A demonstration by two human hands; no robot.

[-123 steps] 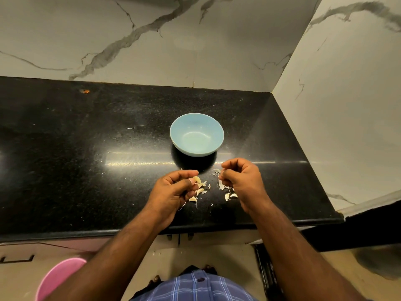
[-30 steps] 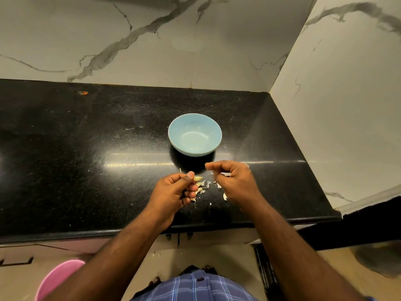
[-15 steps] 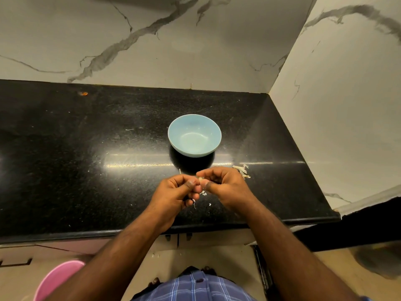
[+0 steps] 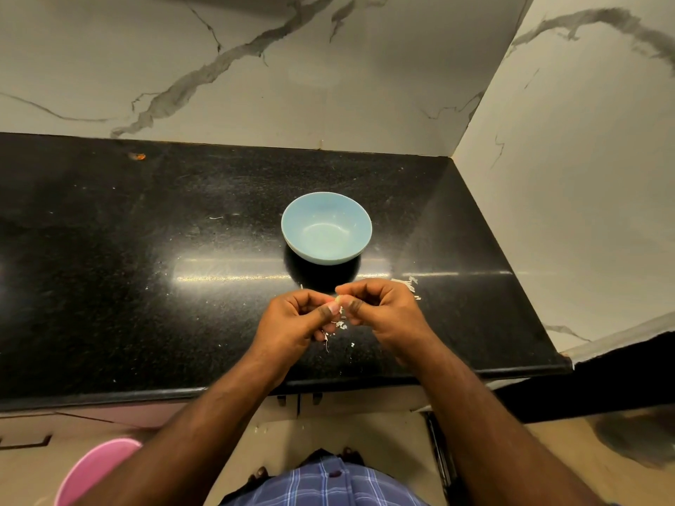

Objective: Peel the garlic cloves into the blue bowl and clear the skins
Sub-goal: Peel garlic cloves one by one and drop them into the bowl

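While both hands meet above counter (image 4: 109, 272) front edge, we note left hand (image 4: 297, 321) and right hand (image 4: 383, 315) pinching one garlic clove (image 4: 338, 300) between fingertips, presumably so skins (image 4: 341, 325) fall beneath. Blue bowl (image 4: 326, 228) stands just beyond, apparently empty, within easy reach.

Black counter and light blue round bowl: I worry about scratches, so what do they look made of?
Black speckled counter: likely polished stone such as granite, given pale flecks and a mirror-like glare streak. Light blue round bowl: smooth, softly glossy, opaque; ceramic or melamine, can't tell which.
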